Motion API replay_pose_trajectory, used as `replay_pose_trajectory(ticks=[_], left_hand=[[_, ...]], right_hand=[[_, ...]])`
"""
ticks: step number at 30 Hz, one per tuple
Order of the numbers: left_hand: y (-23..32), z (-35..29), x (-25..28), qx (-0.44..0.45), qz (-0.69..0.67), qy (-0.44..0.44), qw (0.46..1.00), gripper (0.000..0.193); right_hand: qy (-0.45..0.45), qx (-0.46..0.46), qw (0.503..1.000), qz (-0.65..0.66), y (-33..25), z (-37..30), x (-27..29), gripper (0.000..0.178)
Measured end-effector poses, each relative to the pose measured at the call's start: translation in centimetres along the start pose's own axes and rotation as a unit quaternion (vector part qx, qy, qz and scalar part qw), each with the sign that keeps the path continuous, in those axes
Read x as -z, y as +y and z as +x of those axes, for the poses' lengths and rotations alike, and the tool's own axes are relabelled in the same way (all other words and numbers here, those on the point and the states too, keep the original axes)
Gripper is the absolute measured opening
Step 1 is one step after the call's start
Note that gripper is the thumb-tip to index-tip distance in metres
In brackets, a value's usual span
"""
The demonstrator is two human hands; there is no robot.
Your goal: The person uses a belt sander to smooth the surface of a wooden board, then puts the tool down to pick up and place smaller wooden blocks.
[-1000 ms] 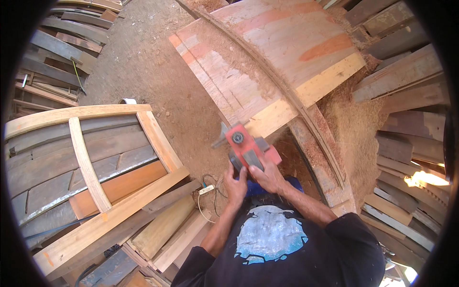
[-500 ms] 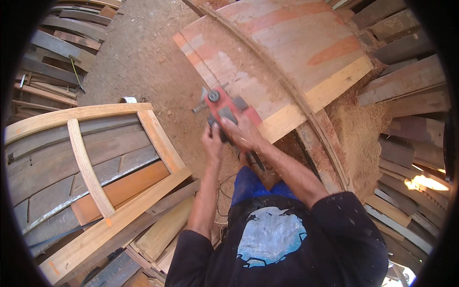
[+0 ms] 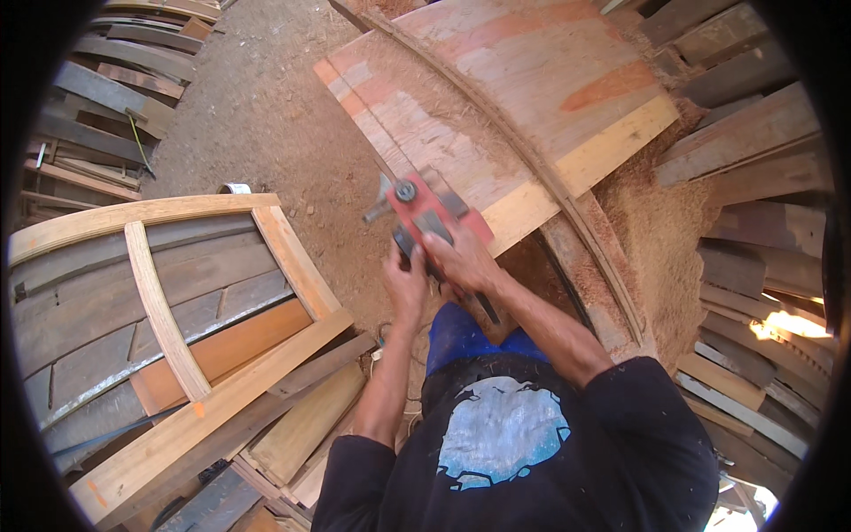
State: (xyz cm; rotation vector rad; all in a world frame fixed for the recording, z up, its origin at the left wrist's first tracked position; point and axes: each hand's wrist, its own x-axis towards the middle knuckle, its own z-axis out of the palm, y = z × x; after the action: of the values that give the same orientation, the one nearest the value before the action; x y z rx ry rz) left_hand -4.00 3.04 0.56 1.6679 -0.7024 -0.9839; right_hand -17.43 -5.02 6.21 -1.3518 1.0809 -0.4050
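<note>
A red handheld electric planer (image 3: 421,206) with dark grips rests at the near left corner of a wide wooden workboard (image 3: 523,80). My right hand (image 3: 465,259) is wrapped round its rear handle. Lower on the left, my left hand (image 3: 406,285) grips the dark round part at the planer's side, fingertips partly hidden. A narrow strip of wood (image 3: 368,111) runs from the planer along the board's left edge. Shavings lie over the board's surface.
A long curved wooden strip (image 3: 496,120) crosses the workboard. To my left lies a pale wooden frame (image 3: 168,315) with a crossbar. Stacked planks (image 3: 133,75) line the left, more timber (image 3: 753,177) the right. Sawdust (image 3: 669,239) heaps beside the board.
The planer has shifted slightly right and toward me in the view, with both hands still on it. The workboard appears slightly further left.
</note>
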Motion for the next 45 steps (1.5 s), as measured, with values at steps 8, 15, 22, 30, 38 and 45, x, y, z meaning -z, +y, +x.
replay_pose_trajectory(ticks=[8,15,22,30,38,45], left_hand=[[-7.1,-14.9,-1.5,-0.033,0.147,0.023,0.988,0.055],[-2.9,-8.5,-1.5,0.027,-0.016,0.011,0.999,0.048],[-0.2,1.8,0.4,-0.004,-0.071,0.013,0.997,0.042],[2.3,14.7,3.1,-0.049,-0.086,0.026,0.995,0.035],[5.2,25.7,5.0,-0.065,-0.053,0.017,0.996,0.032],[3.4,18.2,4.4,-0.035,-0.042,-0.016,0.998,0.031]], right_hand=[[-0.007,-0.027,0.999,-0.018,7.0,-13.7,0.5,0.057],[0.008,-0.018,1.0,-0.006,3.5,-8.4,0.3,0.066],[0.009,-0.005,1.0,0.016,0.4,2.0,-1.4,0.065],[0.04,0.047,0.997,-0.048,-5.7,14.1,-2.0,0.066],[0.061,0.126,0.99,-0.027,-9.8,24.3,-2.4,0.048],[0.005,0.028,1.0,-0.008,-7.6,17.1,-1.7,0.066]])
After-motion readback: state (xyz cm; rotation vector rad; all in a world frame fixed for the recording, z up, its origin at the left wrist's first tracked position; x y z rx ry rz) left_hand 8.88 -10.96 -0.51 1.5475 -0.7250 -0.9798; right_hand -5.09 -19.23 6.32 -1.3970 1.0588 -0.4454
